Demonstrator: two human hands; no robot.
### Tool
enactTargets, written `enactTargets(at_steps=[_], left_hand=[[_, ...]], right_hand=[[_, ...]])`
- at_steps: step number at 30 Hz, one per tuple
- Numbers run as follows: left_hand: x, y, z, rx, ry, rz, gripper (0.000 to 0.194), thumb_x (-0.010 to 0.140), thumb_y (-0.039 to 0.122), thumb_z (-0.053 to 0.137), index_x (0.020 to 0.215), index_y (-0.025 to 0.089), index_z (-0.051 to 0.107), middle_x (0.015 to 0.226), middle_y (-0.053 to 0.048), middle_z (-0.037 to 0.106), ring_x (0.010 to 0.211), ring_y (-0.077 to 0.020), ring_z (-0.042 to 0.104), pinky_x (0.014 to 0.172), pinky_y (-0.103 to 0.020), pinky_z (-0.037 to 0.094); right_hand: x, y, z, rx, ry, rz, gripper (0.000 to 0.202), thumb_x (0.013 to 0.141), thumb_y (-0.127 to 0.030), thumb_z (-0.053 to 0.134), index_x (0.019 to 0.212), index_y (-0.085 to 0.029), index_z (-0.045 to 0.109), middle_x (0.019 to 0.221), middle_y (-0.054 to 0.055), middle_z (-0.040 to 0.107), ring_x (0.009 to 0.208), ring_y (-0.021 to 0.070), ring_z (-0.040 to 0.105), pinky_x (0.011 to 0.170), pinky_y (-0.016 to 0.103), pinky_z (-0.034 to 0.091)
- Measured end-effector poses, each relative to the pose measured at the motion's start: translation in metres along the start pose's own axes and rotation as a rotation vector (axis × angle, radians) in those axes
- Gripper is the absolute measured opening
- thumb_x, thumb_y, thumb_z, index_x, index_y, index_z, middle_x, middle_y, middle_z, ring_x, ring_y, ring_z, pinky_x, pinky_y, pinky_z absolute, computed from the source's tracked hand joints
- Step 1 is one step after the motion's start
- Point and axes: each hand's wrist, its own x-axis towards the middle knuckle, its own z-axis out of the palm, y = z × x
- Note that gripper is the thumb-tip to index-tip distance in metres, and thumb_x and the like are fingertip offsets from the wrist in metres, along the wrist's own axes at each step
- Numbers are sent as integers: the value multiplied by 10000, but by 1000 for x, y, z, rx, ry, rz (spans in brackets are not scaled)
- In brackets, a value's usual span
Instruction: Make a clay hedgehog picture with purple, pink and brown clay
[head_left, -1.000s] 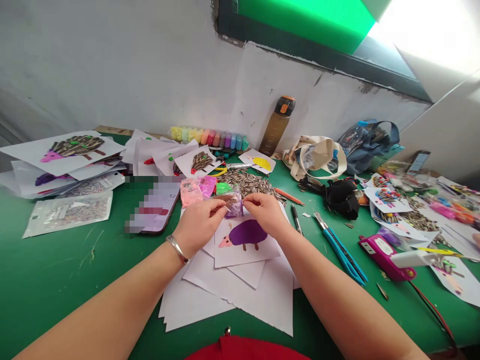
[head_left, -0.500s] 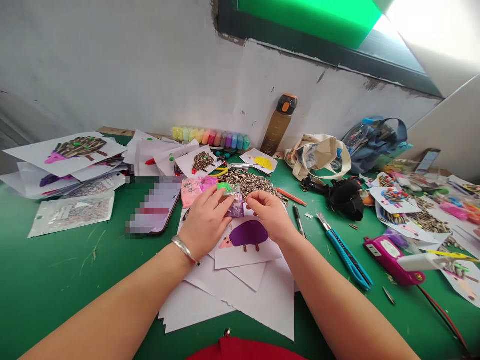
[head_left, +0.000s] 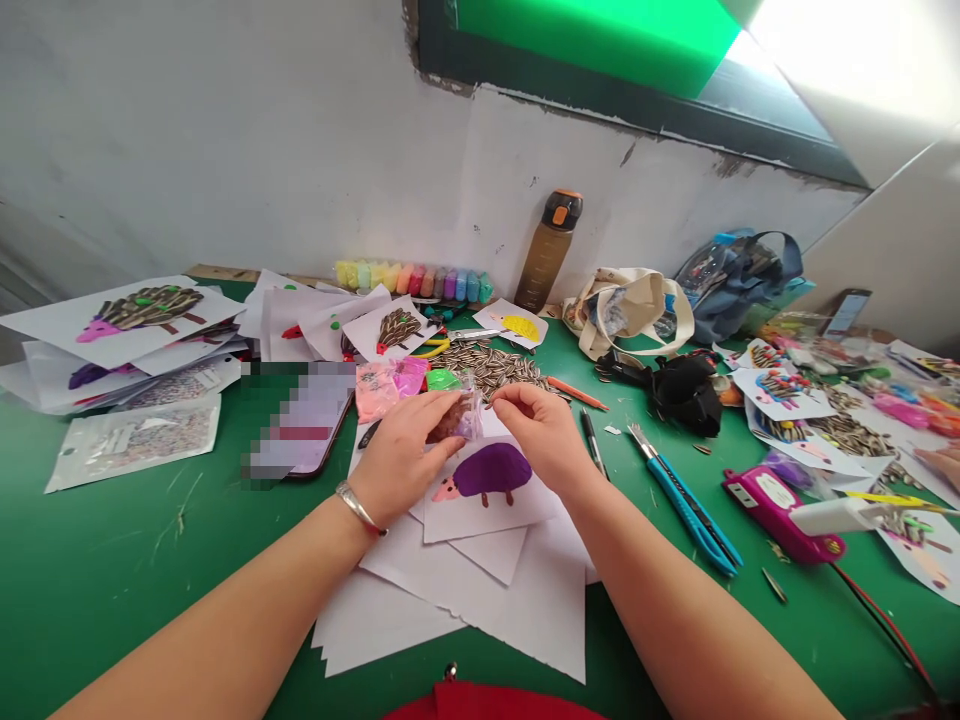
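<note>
My left hand point(head_left: 409, 445), with a silver bangle at its wrist, is closed on a small clear plastic bag point(head_left: 454, 422) with brownish contents. My right hand point(head_left: 536, 425) pinches thumb and forefinger together at the bag's right edge; whatever is between the fingertips is too small to make out. Just below both hands lies a card with a hedgehog point(head_left: 491, 470), purple-bodied with a pink face and brown legs. It rests on stacked white paper point(head_left: 517, 610). Beyond my hands are pink, magenta and green clay packets point(head_left: 444, 379) and a heap of striped sunflower seeds point(head_left: 491, 365).
At left are a phone point(head_left: 307, 420), a bead packet point(head_left: 135, 440) and finished hedgehog pictures point(head_left: 150, 310). A bottle point(head_left: 550, 250) stands by the wall. On the right lie a pen point(head_left: 592, 440), a blue cutter point(head_left: 686, 500) and a magenta glue gun point(head_left: 780, 515). Another person's hand point(head_left: 941, 465) shows far right.
My left hand has swapped grip: the purple-looking bag now shows brown contents and sits lower, uncovering the green packet. The view has shifted slightly right. Another person's hand has appeared at the right edge.
</note>
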Motion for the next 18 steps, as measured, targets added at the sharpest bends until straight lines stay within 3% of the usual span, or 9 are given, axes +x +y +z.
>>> enactTargets(at_steps=[12,18], left_hand=[[-2,8,-2,-97,9,-40,469,852,300,645,1295,175,551,1227,-109,629,1132,-252,568,1012,-442,455],[-6,5,3,-23,-15,63,446,891,288,589,1323,194,531,1266,-113,598,1179,-260,533,1045,-464,424]], right_hand=[[-7,-15,-2,118,-58,34,126,827,-304,576,820,-200,646,790,-2,608,740,143,535,674,275,422],[-8,-12,-1,180,-158,115,86,788,-279,600,795,-194,610,736,-23,580,683,124,513,625,258,414]])
